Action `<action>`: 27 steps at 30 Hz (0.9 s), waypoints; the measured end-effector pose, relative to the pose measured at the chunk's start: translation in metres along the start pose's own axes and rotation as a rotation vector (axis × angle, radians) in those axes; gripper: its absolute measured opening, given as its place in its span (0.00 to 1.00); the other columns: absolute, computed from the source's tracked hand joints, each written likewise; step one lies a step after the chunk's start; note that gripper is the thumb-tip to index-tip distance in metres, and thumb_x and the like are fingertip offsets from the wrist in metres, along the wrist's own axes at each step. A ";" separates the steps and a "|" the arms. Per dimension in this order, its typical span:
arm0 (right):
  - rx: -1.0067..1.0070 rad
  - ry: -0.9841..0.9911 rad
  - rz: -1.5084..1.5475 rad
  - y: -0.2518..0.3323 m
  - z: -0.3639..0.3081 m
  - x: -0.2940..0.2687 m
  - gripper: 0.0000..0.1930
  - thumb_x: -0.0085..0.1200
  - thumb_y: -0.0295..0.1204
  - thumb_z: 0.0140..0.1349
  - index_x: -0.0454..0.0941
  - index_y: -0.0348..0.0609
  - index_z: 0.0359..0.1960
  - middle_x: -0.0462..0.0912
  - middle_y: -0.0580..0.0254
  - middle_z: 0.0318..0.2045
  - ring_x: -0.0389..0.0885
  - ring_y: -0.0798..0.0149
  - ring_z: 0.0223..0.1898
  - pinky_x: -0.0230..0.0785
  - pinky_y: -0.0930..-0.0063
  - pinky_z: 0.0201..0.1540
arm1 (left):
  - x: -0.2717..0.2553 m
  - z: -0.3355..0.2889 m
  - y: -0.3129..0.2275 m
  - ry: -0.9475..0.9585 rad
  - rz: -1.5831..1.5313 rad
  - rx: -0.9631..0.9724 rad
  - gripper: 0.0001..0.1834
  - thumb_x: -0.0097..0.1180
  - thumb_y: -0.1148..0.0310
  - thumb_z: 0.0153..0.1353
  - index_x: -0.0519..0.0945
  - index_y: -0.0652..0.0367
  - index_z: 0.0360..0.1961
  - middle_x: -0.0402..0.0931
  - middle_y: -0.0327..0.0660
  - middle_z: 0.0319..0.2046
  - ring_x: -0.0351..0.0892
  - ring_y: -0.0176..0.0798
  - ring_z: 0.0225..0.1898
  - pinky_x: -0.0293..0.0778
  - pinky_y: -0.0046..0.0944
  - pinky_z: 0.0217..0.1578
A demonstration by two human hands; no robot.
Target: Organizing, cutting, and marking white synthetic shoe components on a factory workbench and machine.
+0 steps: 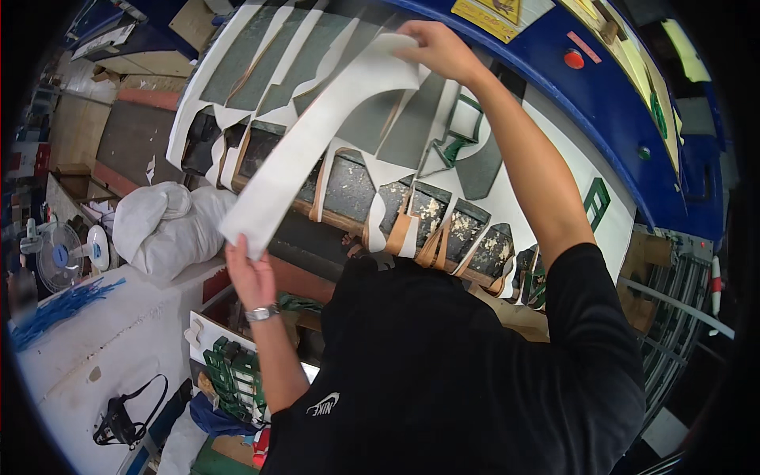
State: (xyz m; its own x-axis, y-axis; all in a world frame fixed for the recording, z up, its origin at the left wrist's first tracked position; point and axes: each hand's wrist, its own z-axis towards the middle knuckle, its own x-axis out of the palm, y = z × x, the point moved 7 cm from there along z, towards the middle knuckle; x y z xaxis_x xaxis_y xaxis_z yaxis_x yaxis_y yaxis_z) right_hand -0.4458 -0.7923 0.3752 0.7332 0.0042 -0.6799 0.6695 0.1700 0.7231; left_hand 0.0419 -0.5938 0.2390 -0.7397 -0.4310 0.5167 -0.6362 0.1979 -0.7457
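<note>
A long, curved strip of white sheet material point(305, 146) is stretched at a slant between my two hands. My left hand point(253, 273), with a watch on the wrist, pinches its lower end. The upper end is gripped by my right hand point(440, 51), reaching far forward. Beneath the strip lies a white sheet with shaped cut-outs point(546, 158) on a dark work surface. Thin offcuts point(405, 229) hang over the near edge. A green frame-like cutting die point(467, 119) rests on the sheet, and another green die point(597, 204) is farther right.
A blue machine point(609, 119) with a red button point(574, 59) borders the far side. A stuffed white sack point(170, 226) sits on the left beside a white table point(95, 340) holding a black strapped pouch point(123, 419). Green dies point(233, 376) are stacked nearby, and a fan point(59, 253) stands far left.
</note>
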 end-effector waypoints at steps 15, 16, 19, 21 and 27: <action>-0.168 0.133 0.112 0.059 0.052 0.065 0.13 0.66 0.35 0.70 0.85 0.38 0.48 0.88 0.66 0.36 0.83 0.76 0.37 0.76 0.75 0.41 | -0.055 -0.094 0.069 -0.017 -0.112 -0.129 0.12 0.56 0.74 0.76 0.74 0.57 0.58 0.82 0.42 0.57 0.85 0.41 0.56 0.84 0.45 0.56; -0.142 0.131 0.141 0.067 0.055 0.068 0.13 0.65 0.35 0.71 0.85 0.38 0.48 0.87 0.68 0.35 0.81 0.77 0.36 0.74 0.76 0.39 | -0.056 -0.102 0.070 -0.019 -0.140 -0.132 0.12 0.56 0.73 0.77 0.74 0.57 0.58 0.82 0.42 0.56 0.86 0.41 0.56 0.84 0.45 0.56; -0.269 0.163 0.075 0.104 0.068 0.082 0.13 0.64 0.35 0.73 0.85 0.38 0.48 0.82 0.73 0.32 0.73 0.79 0.31 0.66 0.79 0.34 | -0.064 -0.130 0.074 -0.104 -0.169 -0.054 0.10 0.55 0.70 0.78 0.75 0.58 0.56 0.83 0.42 0.54 0.87 0.40 0.54 0.85 0.45 0.54; -0.412 0.192 0.094 0.135 0.073 0.104 0.13 0.63 0.35 0.73 0.84 0.38 0.49 0.78 0.75 0.30 0.69 0.79 0.30 0.62 0.79 0.32 | -0.078 -0.157 0.081 -0.162 -0.078 -0.045 0.09 0.55 0.69 0.78 0.76 0.59 0.55 0.83 0.42 0.53 0.87 0.39 0.53 0.86 0.44 0.52; -0.373 0.650 0.303 0.235 0.060 0.260 0.12 0.58 0.34 0.77 0.83 0.38 0.51 0.86 0.70 0.41 0.79 0.79 0.41 0.69 0.83 0.47 | -0.134 -0.275 0.105 -0.343 -0.153 0.163 0.09 0.62 0.69 0.75 0.78 0.59 0.51 0.84 0.39 0.50 0.85 0.33 0.52 0.87 0.42 0.51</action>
State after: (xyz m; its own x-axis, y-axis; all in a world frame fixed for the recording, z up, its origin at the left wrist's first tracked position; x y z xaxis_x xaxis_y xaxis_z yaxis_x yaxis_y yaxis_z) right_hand -0.0903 -0.8099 0.3757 0.5839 0.6555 -0.4790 0.2854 0.3866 0.8769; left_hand 0.0140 -0.2733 0.2072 -0.5056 -0.7189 0.4770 -0.6700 -0.0213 -0.7421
